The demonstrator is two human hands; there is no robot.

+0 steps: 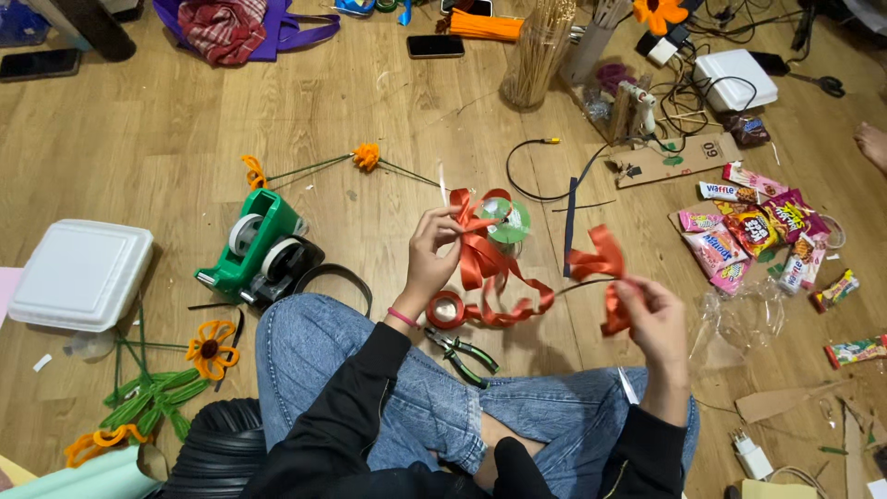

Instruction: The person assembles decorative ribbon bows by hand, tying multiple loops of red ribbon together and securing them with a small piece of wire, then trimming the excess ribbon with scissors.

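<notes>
I sit cross-legged on a wooden floor in blue jeans and black sleeves. My left hand (430,254) pinches one end of an orange ribbon (490,268) above the floor. The ribbon loops down and across to my right hand (651,314), which grips folded loops of the same ribbon. A ribbon spool (445,310) lies on the floor just below my left hand. Green-handled pliers (462,354) rest on my knee beside the spool. A roll of green tape (508,222) sits behind the ribbon.
A green tape dispenser (263,248) and a white foam box (81,274) lie at left. Orange pipe-cleaner flowers (208,349) with green stems sit lower left. Snack packets (753,231) are at right, a jar of skewers (536,51) and a glue gun (637,106) behind. Another person's foot (871,143) shows far right.
</notes>
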